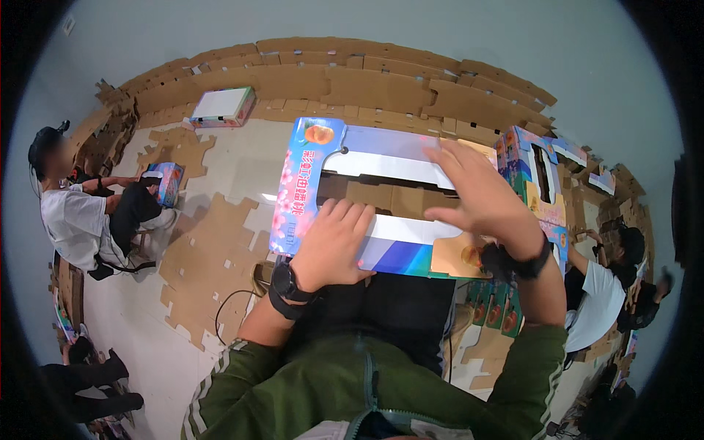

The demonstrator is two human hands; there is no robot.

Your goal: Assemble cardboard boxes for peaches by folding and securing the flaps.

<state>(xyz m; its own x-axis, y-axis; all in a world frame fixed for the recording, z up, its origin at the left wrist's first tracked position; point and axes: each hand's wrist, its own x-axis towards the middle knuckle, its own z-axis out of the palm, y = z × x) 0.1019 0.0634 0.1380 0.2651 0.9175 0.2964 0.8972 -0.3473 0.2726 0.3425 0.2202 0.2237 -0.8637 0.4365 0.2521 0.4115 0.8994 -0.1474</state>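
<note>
A printed cardboard fruit carton (297, 180), blue with pink blossoms and white inner flaps, rests over my lap with a long opening in its top. Through that opening the brown inside shows. My left hand (330, 246) wraps over its near edge, fingertips on the white flap beside the opening and thumb low against the printed side. Across the carton's right part reaches my right hand (484, 194), its thumb and fingers spread apart and partly smeared by motion. The fingers lie at the far flap, while the thumb is by the opening's right end.
Similar cartons (521, 165) stand stacked at the right, and another carton (222, 107) lies near the wall. Flattened cardboard (209, 268) covers parts of the floor. A seated person (88, 213) handles a carton at left; another person (598, 293) sits at right.
</note>
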